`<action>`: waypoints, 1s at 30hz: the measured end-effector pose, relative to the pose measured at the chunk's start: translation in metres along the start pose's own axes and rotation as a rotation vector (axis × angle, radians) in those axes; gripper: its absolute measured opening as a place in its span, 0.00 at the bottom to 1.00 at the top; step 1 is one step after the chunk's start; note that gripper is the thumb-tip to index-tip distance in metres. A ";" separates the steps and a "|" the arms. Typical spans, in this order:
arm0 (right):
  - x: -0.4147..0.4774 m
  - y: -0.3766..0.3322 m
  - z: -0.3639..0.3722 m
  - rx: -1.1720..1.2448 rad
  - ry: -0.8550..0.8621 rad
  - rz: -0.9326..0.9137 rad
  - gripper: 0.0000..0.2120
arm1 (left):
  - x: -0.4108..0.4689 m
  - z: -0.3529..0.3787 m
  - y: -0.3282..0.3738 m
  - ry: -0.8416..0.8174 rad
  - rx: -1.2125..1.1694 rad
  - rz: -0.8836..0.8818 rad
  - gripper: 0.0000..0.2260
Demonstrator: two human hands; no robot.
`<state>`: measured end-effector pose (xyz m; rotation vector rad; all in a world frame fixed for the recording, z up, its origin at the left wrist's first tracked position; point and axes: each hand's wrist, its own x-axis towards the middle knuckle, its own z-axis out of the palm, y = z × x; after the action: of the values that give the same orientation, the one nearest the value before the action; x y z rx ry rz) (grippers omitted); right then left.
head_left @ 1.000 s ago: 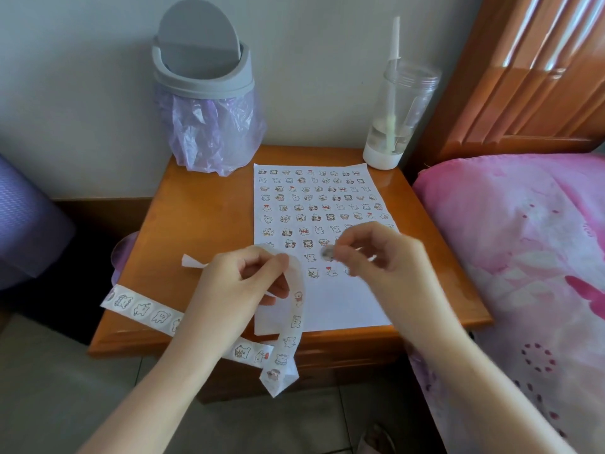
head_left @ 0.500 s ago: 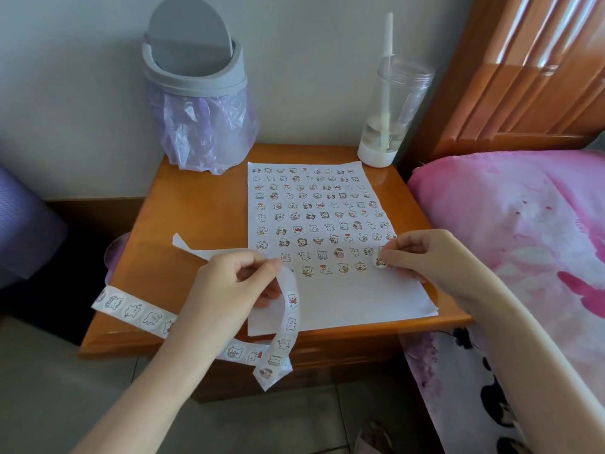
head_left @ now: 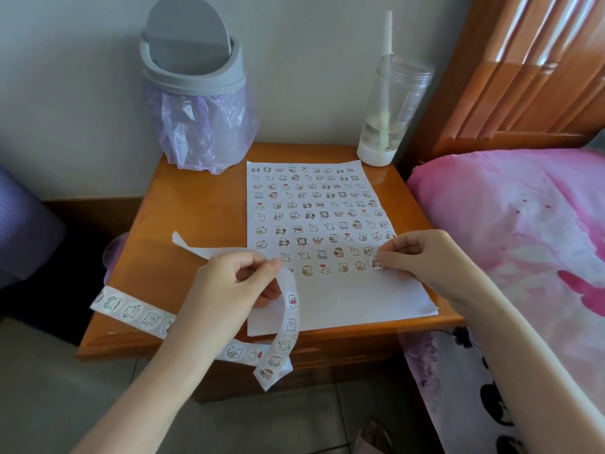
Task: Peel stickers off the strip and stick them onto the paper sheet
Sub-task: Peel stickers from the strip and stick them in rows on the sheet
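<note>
On desk (head_left: 203, 204), right hand (head_left: 425, 260) fingers pinch round sticker (head_left: 376, 263) against paper sheet (head_left: 343, 296); left hand (head_left: 226, 290) fingers pinch strip (head_left: 289, 319); cartoon prints too small to read.

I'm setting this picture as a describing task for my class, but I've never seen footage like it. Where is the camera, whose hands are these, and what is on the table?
No machine here: a person wears one camera on the head, looking down at their own hands. The left hand pinches a long sticker strip that loops down past the front edge of the wooden bedside table. The right hand pinches one sticker against the paper sheet, ending the lowest row of stickers. At the back of the table stand a grey bin with a purple liner and a clear cup with a straw. A pink bed cover lies to the right.
</note>
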<state>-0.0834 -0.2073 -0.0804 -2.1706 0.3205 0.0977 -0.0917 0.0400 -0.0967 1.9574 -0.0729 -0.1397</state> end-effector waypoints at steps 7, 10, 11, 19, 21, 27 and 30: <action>0.000 0.001 0.003 -0.004 0.021 -0.023 0.03 | -0.001 0.000 -0.001 0.007 0.000 0.011 0.08; 0.000 0.002 0.003 -0.008 0.029 -0.035 0.03 | 0.000 0.000 -0.001 0.004 0.014 0.010 0.08; 0.001 0.002 0.004 -0.010 0.033 -0.039 0.04 | 0.000 0.000 -0.001 0.003 0.016 0.010 0.07; 0.002 0.003 0.006 -0.024 0.042 -0.062 0.03 | -0.001 0.000 0.000 0.003 0.019 0.008 0.07; 0.002 0.004 0.006 -0.031 0.044 -0.069 0.03 | 0.000 0.000 0.000 0.003 0.023 0.008 0.07; 0.003 0.007 0.009 -0.055 0.059 -0.102 0.02 | 0.000 0.001 0.000 0.004 0.031 0.013 0.07; 0.004 0.010 0.009 -0.098 0.066 -0.140 0.04 | 0.000 0.001 0.000 0.005 0.030 0.012 0.08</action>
<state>-0.0821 -0.2066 -0.0941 -2.2900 0.2038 -0.0374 -0.0921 0.0397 -0.0972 1.9871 -0.0837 -0.1264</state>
